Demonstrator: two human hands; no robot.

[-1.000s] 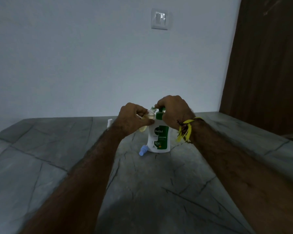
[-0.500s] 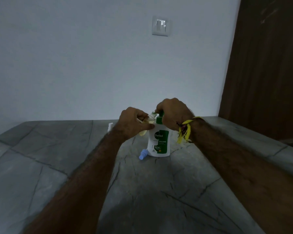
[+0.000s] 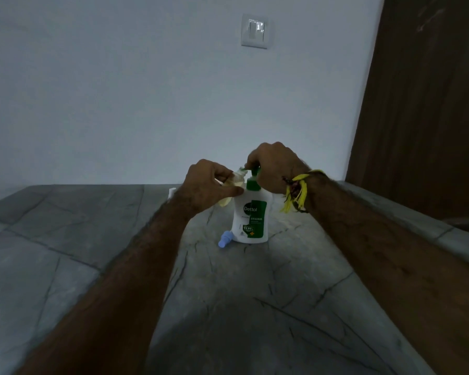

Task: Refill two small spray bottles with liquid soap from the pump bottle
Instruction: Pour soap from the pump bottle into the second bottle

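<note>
One small white object point(image 3: 172, 192) shows at the far left of the group, mostly hidden behind the left wrist; what it is cannot be told. The left hand point(image 3: 205, 189) is raised above the grey stone table point(image 3: 65, 239), its fingers point(image 3: 229, 191) curled narrowly round one small spray bottle point(image 3: 234, 182), clear plastic with pale yellowish liquid inside. The bottle is tilted, its open neck up and to the right, just beside the spout of the pump. Its lower end pokes out below the thumb.

Below, one light blue cap point(image 3: 224, 239) lies on its side on the table, touching or just beside the foot of the pump bottle point(image 3: 251, 217). There is one pump bottle: white plastic, rounded shoulders, upright on the table, with a green label and a green collar and pump stem.

The right hand point(image 3: 275, 169) sits on top of the pump, fingers bent over the pump head and hiding most of it. A yellow thread band point(image 3: 299, 192) with loose tassels is tied at the right wrist.

The table is veined, matte stone, split by dark joint lines into large slabs. Behind it stands a plain pale wall with one white switch plate point(image 3: 256, 31). At the far right is a dark brown wooden door point(image 3: 431, 104) with a vertical grain.

Only one spray bottle can be seen for certain.
</note>
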